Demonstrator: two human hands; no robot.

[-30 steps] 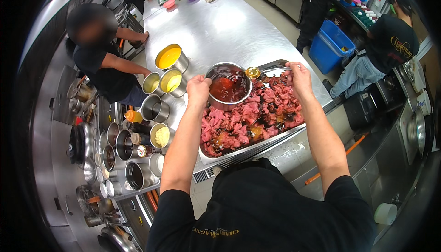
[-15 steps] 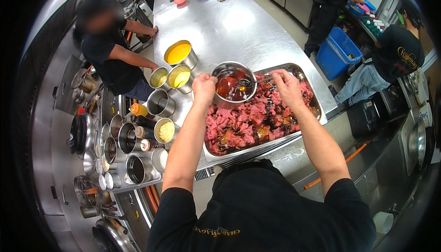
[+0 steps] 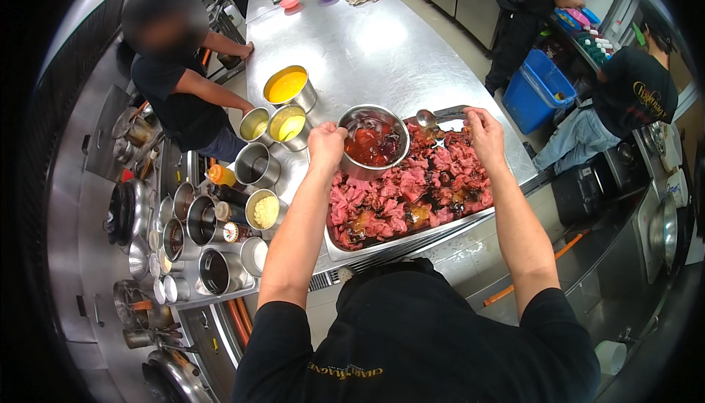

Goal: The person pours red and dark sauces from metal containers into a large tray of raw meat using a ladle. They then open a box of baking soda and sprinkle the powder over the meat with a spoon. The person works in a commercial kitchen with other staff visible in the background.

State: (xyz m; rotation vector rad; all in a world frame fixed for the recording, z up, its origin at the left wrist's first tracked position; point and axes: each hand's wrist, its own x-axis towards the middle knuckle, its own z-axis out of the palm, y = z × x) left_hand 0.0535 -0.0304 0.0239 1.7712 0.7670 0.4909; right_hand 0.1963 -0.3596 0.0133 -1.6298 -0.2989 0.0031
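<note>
My left hand [image 3: 327, 143] grips the near-left rim of a round steel pot [image 3: 346, 162] with glossy dark red-brown liquid [image 3: 371, 142] in it. The pot is held above the left side of a large steel tray [image 3: 433, 232]. Slices of raw pink meat [image 3: 393, 201] fill the tray, with dark liquid and amber patches among them. In my right hand [image 3: 485, 138] is the handle end of a metal spoon [image 3: 426, 118], its bowl over the meat just right of the pot. Fingers of both hands are closed.
Left of the tray stand pots of yellow liquid [image 3: 286, 85], a pot of chopped pale bits [image 3: 265, 210], a yellow squeeze bottle [image 3: 220, 175] and several steel pots. A co-worker [image 3: 165, 72] leans on the steel table [image 3: 360, 54]. A blue bin [image 3: 540, 87] stands right, near other people.
The spoon has come out of the pot's liquid and moved right, over the meat. My right hand has shifted right with it. The pot stays nearly in place.
</note>
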